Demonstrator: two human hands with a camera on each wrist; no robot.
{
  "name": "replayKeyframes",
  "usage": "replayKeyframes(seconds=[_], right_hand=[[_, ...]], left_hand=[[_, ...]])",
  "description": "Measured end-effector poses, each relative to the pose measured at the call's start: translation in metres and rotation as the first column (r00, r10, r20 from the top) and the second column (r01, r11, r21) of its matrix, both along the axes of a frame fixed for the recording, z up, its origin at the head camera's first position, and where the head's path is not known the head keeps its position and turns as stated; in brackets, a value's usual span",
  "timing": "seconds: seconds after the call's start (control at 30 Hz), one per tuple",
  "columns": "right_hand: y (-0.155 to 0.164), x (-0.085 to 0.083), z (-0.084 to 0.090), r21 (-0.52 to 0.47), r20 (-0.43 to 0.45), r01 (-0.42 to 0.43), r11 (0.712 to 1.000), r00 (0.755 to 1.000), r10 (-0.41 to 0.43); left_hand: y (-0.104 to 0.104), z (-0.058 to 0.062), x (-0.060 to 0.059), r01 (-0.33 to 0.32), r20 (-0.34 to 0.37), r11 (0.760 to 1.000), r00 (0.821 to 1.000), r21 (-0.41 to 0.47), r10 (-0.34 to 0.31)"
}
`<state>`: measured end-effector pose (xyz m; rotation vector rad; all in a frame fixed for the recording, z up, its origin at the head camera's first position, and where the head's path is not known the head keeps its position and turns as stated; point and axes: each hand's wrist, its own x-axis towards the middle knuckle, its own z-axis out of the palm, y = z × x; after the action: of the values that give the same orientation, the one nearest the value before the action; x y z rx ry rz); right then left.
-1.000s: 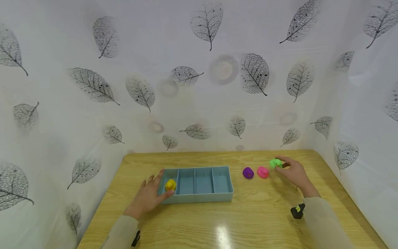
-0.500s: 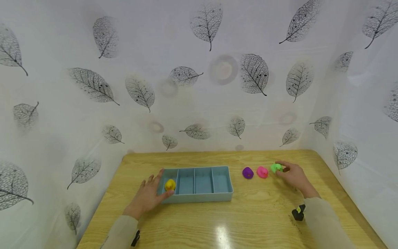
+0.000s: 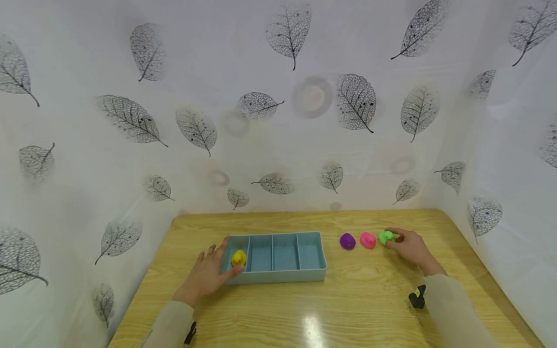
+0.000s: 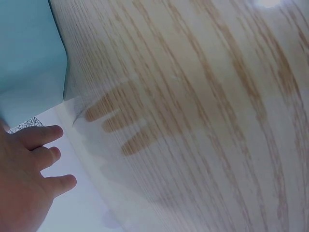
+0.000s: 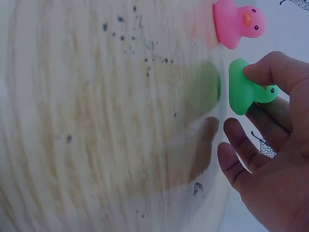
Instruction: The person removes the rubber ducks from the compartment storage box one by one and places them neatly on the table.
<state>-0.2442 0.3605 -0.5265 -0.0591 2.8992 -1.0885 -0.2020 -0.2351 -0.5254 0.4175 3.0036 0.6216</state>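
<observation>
My left hand [image 3: 206, 275] lies at the left end of a pale blue tray [image 3: 278, 276] with several compartments. Its thumb rests on the front rim and its index finger reaches the back left corner, the other fingers spread outside. A yellow rubber duck [image 3: 238, 258] sits in the leftmost compartment. At the right, my right hand [image 3: 411, 246] pinches a green rubber duck [image 3: 386, 237] between thumb and fingers. In the right wrist view the green duck [image 5: 240, 89] is at or just above the tabletop, beside a pink rubber duck [image 5: 236, 21]. A purple rubber duck [image 3: 347, 241] stands left of the pink one.
The wooden table [image 3: 348, 309] has small dark specks near the right forearm. A white leaf-printed curtain [image 3: 278, 145] encloses the back and sides. Small black devices [image 3: 417, 296] are worn at the wrists.
My right hand has brought the green duck down towards the tabletop, to the right of the pink duck, and now stays there. My left hand and the tray have not moved.
</observation>
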Motion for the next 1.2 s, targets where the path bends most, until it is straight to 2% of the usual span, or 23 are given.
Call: replayKeyframes(seconds=[0.43,0.77,1.2], right_hand=[[0.003,0.0,-0.008,-0.03,-0.004,-0.014,0.999,1.0,0.014],[0.004,-0.002,-0.011,-0.042,-0.04,-0.024,0.999,0.999,0.022],[0.004,-0.004,-0.015,-0.097,-0.01,-0.016,0.995,1.0,0.015]], left_hand=[[0.002,0.001,0.0,0.006,0.005,1.0,1.0,0.007,-0.006],[0.001,-0.001,0.0,-0.002,0.008,1.0,1.0,0.01,0.002],[0.002,0.002,0.001,-0.002,0.01,1.0,1.0,0.007,0.001]])
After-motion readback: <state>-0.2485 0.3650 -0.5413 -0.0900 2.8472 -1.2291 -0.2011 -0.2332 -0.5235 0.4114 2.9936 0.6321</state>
